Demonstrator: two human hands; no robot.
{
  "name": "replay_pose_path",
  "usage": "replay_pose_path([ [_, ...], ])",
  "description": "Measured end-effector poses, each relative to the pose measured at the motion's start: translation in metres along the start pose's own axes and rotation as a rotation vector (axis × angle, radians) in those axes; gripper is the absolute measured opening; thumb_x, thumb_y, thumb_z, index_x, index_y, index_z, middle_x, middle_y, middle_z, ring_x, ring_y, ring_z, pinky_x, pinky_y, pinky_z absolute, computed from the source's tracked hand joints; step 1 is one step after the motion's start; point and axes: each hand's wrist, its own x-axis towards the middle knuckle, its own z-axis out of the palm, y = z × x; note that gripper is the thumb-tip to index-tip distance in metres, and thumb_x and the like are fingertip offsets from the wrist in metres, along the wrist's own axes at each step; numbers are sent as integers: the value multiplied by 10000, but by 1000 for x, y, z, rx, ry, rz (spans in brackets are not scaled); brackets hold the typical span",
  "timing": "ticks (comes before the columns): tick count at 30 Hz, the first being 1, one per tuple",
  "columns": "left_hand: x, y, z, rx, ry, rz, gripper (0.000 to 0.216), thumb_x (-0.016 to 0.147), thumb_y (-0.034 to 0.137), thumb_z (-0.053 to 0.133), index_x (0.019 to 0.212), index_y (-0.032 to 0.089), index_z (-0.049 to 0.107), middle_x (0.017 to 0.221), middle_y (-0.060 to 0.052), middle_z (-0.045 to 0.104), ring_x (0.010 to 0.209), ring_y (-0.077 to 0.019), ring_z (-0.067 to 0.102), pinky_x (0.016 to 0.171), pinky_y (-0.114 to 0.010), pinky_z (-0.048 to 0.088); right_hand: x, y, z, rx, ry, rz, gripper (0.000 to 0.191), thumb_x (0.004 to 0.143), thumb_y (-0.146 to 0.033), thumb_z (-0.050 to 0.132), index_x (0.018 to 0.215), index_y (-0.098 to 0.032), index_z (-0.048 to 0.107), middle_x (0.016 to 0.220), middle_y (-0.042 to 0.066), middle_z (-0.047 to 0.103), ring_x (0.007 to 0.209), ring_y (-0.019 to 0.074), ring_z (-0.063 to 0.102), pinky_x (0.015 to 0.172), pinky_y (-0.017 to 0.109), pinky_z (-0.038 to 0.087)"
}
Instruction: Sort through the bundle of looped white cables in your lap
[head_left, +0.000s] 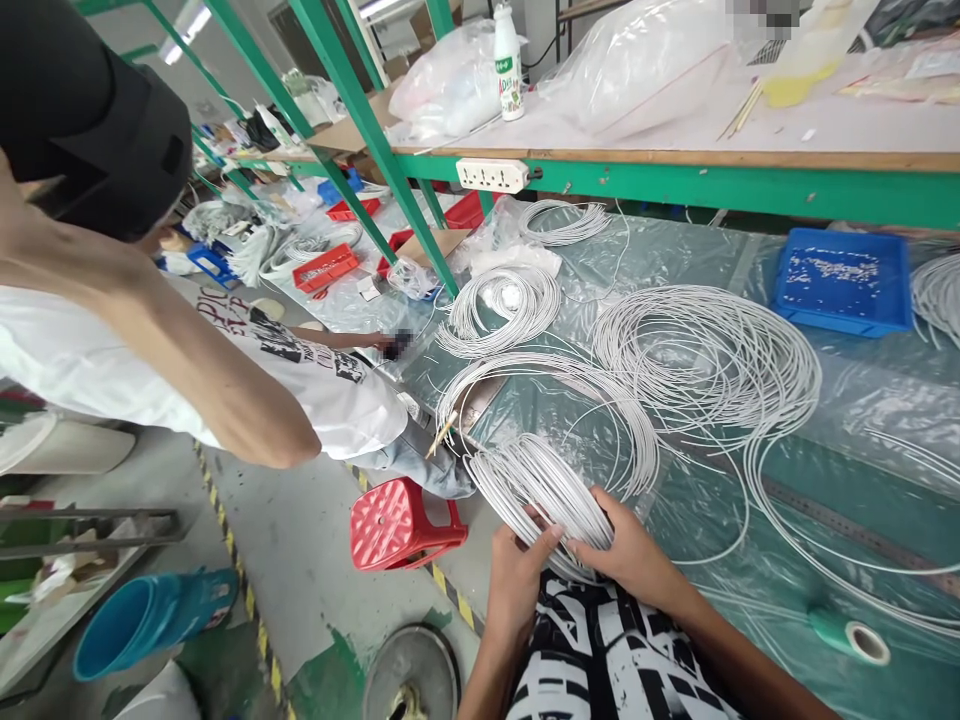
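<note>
- The wire coil (544,485) sits at the near edge of the counter (885,420), partly overhanging it, just above the person's lap. The left hand (517,570) is curled around its lower arc, fingers closed over the strands; the right hand (626,550) lies on the same arc, fingers wrapped over the bundle.
- Risk: the turns look loosely gathered and unbound (no tie is visible). If either grip loosens, the strands could spring apart and the coil lose its shape.
- Risk: loose strands run from the coil toward the large spread of wire loops (705,365) just behind it. Lifting or turning the coil could drag those loops and snarl them.
- Risk: the plastic sheet (675,255) covering the counter looks slick and wrinkled; a pulled loop could slide on it or bunch it up.
- Risk: the tape roll (851,635) lies on its side near the counter edge, right of the hands; a trailing wire could roll it off.
- Risk: a co-worker (247,370) leans over the counter's left end, near the red stool (397,525); a sweeping strand could reach that person's work.
</note>
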Motion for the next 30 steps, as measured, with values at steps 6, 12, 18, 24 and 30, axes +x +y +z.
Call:
replay_pose_path([
  [6,0,-3,-1,4,20,-2,311,731,382,795,921,147,719,860,-55,724,821,-213,636,805,-318,486,1,2,0,-26,49,-16,248,783,-298,638,990,-199,544,877,15,624,784,217,589,676,300,470],
  [12,-2,-9,-4,-88,48,-9,320,743,350,767,999,161,734,1040,-90,739,1030,-267,638,944,-362,465,3,2,-3,-6,71,15,344,795,-348,635,1088,-183,560,1016,64,656,905,260,622,741,330,495],
  [18,0,-2,-3,-79,-33,-14,312,756,342,770,992,142,733,998,-99,757,962,-269,666,904,-368,492,0,-3,1,-85,46,42,349,758,-364,682,1031,-191,552,955,44,650,865,252,607,757,344,480],
  [24,0,0,-3,-53,-27,-9,301,723,358,804,916,136,737,841,-66,745,813,-225,666,797,-324,507,1,-4,3,-100,49,8,224,777,-326,643,900,-205,500,822,2,585,736,197,545,666,300,433],
  [30,3,-1,-3,-53,5,-23,333,685,353,830,911,132,727,837,-68,745,789,-223,668,778,-325,513,3,2,8,-85,23,-25,208,783,-295,619,905,-208,475,799,-11,555,710,179,525,634,281,405],
])
